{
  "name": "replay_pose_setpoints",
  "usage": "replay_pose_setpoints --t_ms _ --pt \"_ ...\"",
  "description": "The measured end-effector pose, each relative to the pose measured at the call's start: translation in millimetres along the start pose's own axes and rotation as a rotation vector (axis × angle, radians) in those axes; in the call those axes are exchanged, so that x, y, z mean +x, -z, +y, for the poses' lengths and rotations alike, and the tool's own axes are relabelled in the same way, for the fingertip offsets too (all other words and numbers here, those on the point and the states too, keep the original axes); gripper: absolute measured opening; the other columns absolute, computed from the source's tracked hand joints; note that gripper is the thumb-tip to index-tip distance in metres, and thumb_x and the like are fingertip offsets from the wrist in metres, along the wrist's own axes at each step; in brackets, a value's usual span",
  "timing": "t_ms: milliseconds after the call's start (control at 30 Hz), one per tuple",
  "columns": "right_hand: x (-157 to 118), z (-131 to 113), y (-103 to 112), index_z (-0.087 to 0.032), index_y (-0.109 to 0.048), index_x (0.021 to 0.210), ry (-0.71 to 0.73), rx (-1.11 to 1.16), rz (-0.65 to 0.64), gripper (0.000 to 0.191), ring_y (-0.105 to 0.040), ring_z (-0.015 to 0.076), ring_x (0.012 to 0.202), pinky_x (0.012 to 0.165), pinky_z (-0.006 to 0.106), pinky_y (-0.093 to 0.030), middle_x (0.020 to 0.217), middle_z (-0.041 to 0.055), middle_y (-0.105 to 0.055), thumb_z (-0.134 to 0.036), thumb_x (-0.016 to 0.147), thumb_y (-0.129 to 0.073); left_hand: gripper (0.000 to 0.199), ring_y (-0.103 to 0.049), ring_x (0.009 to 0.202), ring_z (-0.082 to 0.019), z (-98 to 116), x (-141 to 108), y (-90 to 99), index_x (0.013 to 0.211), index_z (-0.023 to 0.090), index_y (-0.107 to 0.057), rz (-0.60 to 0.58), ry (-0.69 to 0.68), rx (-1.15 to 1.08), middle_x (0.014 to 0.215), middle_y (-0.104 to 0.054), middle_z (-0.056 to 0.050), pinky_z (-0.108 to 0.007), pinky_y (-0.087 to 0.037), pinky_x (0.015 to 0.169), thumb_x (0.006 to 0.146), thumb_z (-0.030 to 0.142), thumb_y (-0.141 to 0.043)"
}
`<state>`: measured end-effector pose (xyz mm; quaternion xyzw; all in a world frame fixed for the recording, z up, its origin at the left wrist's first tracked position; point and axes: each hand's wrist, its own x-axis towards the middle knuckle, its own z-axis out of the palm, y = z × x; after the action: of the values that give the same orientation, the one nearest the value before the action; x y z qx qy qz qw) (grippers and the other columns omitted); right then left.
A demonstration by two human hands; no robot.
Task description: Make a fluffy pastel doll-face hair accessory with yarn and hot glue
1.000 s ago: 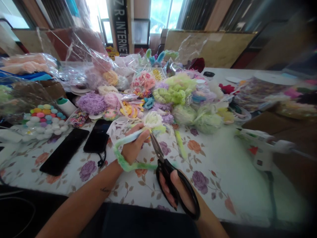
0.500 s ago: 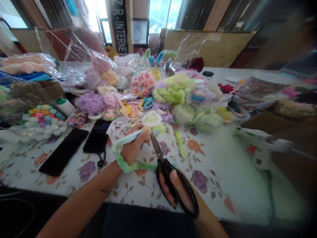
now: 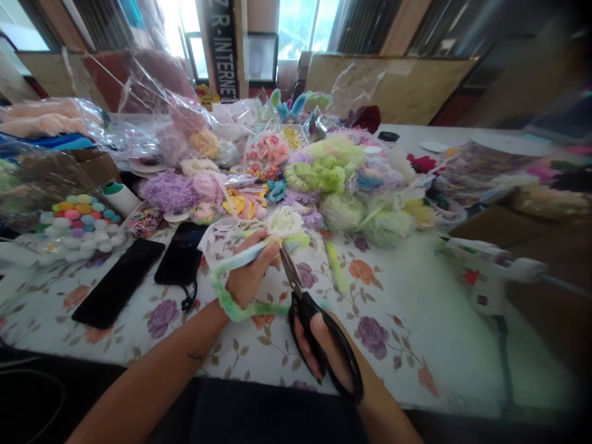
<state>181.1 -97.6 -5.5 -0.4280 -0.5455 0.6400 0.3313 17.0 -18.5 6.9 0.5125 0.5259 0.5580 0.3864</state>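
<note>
My left hand (image 3: 252, 268) is closed, pinching a fuzzy pipe cleaner (image 3: 224, 302) in pale blue and green that loops around below the wrist. Just past the fingertips is a fluffy white and yellow-green piece (image 3: 284, 222); whether the same fingers grip it I cannot tell. Black-handled scissors (image 3: 298, 287) are in my right hand (image 3: 319, 345), with thumb and fingers through the handles. Their blades point up and away, nearly together, and the tips reach the left fingertips. On the cloth to the right lies a short yellow-green fuzzy strip (image 3: 336, 268).
Two black phones (image 3: 119, 283) lie left of my forearm. A white glue gun (image 3: 485, 265) stands at the right beside a cardboard box (image 3: 490, 228). Across the back spreads a heap of yarn (image 3: 169, 191), plastic bags and trims. Colored pom-poms (image 3: 83, 225) sit at the left.
The scissors and my right hand have shifted slightly left, and the blades have drawn a little closer together. My left hand stays in place.
</note>
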Motion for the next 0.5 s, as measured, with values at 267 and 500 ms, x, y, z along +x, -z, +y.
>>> replay_pose_setpoints --t_ms 267,500 --pt "-1.4 -0.4 -4.3 -0.02 -0.043 0.071 0.017 -0.081 0.059 0.056 -0.036 0.0055 0.035 0.036 0.019 -0.027 0.047 -0.0067 -0.039 -0.074 0.086 -0.038 0.027 -0.069 0.07 -0.022 -1.1 0.5 0.0 0.097 0.021 -0.066 0.0 0.034 -0.043 0.076 -0.071 -0.001 -0.03 -0.053 0.062 0.08 0.042 -0.065" --pt "1.1 0.4 -4.2 -0.02 -0.041 0.072 0.021 -0.051 0.032 0.055 -0.034 0.005 0.034 0.034 0.018 -0.026 0.045 -0.0078 -0.038 -0.074 0.085 -0.039 0.027 -0.066 0.088 -0.025 -8.8 3.6 1.8 0.096 0.025 -0.07 -0.086 -0.01 -0.062 0.082 -0.07 -0.003 -0.032 -0.054 0.074 0.083 0.047 -0.061"
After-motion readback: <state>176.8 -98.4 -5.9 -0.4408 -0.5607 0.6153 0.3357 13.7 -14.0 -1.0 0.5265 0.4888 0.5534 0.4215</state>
